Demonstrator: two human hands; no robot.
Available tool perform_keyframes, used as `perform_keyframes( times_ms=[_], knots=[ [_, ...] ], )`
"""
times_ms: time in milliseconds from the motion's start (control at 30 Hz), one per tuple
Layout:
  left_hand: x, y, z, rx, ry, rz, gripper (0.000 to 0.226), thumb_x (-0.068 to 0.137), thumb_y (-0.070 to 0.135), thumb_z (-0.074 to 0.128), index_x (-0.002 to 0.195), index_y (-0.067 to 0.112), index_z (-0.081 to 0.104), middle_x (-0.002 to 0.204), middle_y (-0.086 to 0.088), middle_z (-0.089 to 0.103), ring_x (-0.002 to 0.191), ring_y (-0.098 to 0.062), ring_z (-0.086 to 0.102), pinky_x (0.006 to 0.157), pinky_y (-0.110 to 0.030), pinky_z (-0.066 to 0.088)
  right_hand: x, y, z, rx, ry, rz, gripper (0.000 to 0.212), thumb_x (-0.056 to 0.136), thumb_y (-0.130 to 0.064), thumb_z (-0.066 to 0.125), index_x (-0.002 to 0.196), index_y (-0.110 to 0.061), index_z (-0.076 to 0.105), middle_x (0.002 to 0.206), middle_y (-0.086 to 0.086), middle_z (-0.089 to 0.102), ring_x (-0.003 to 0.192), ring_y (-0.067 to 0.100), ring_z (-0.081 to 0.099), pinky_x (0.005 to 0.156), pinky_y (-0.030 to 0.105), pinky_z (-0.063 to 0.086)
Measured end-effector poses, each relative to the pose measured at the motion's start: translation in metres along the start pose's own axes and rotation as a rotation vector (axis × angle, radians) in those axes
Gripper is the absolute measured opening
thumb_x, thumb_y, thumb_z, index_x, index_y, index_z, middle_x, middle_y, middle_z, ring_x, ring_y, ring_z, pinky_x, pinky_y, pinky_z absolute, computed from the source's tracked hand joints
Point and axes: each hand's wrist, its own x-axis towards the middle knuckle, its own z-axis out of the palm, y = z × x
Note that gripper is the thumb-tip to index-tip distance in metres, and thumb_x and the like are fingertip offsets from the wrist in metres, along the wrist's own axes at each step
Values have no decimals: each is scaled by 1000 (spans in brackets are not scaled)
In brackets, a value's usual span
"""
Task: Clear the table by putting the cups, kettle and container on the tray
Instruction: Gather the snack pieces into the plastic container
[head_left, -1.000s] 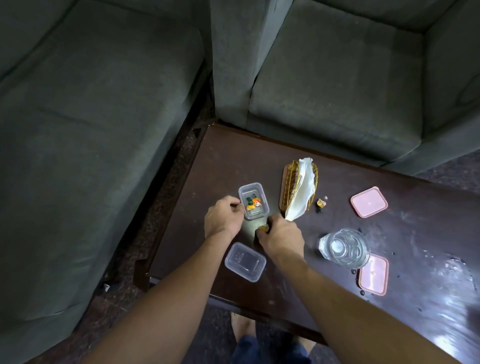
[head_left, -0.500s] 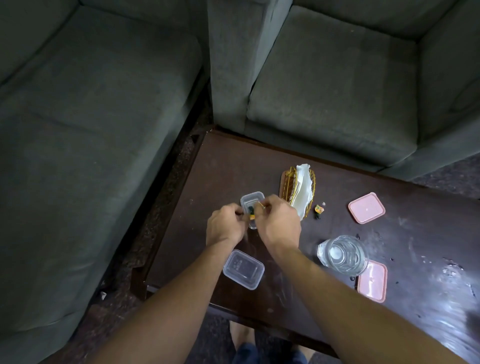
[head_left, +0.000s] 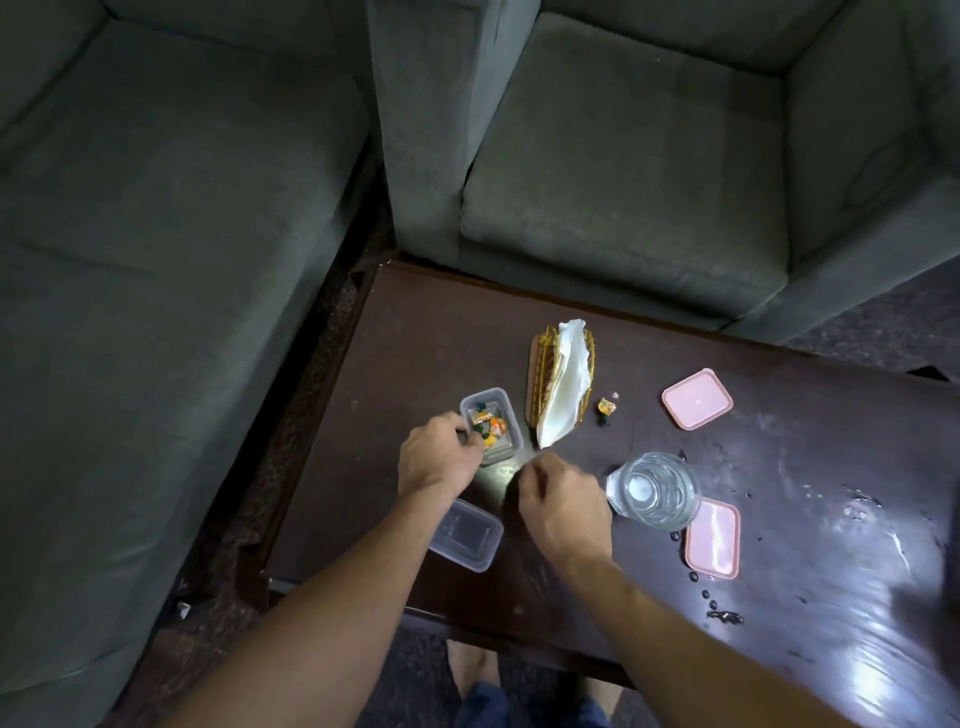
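A small clear container (head_left: 508, 423) with orange and green wrappers inside stands on the dark wooden table (head_left: 431, 343). My left hand (head_left: 439, 460) grips its near-left edge. My right hand (head_left: 563, 506) hovers low over the table just right of it, fingers curled shut, and nothing shows in them. A second clear container (head_left: 470, 540), empty, lies near the front edge, partly under my left wrist. A clear glass of water (head_left: 652, 491) stands right of my right hand. No tray or kettle is in view.
A woven napkin holder (head_left: 561, 387) with white napkins stands behind the containers, with a loose wrapper (head_left: 605, 407) beside it. Two pink lids (head_left: 697, 398) (head_left: 712, 538) lie on the right, among wet spots. Grey sofas (head_left: 156, 260) border the table's left and far sides.
My right hand was over the wrapper container half a second ago and has drawn back toward me, down to the table. My left hand stays at the container.
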Motion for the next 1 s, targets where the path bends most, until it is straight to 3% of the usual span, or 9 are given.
perform_keyframes(
  times_ms=[233, 400, 500, 733, 1000],
  knots=[
    [-38, 13, 3, 55, 68, 64, 20, 93, 41, 65, 104, 27, 72, 85, 1, 79, 82, -24, 77, 76, -39, 64, -28, 22, -27, 47, 15, -4, 20, 97, -34, 51, 95, -19, 64, 97, 8, 73, 90, 37, 67, 73, 39, 50],
    [-92, 26, 18, 114, 173, 101, 24, 87, 46, 62, 98, 27, 72, 87, 3, 79, 94, -29, 72, 82, -38, 59, -56, 30, -48, 70, -7, -74, 32, 103, -42, 44, 107, -15, 61, 104, 17, 74, 99, 42, 67, 77, 44, 51],
    [-131, 34, 38, 116, 212, 121, 22, 86, 42, 64, 92, 24, 74, 80, 4, 78, 90, -29, 73, 75, -32, 54, -78, 52, -63, 122, -10, -40, 35, 104, -42, 41, 105, -14, 62, 102, 18, 73, 98, 43, 66, 77, 44, 50],
    [-205, 42, 109, 156, 59, 196, 21, 87, 42, 64, 95, 25, 74, 74, 10, 77, 79, -20, 75, 73, -34, 58, -123, 148, -93, 81, -18, 65, 34, 101, -39, 45, 100, -14, 69, 100, 15, 74, 97, 40, 67, 77, 40, 52],
    [-219, 95, 217, 203, -111, 363, 28, 95, 45, 59, 108, 25, 74, 95, 3, 80, 99, -27, 72, 83, -34, 53, -130, 254, -114, 99, 109, 321, 36, 99, -35, 50, 93, -7, 71, 94, 22, 74, 94, 46, 67, 79, 45, 53]
  ],
)
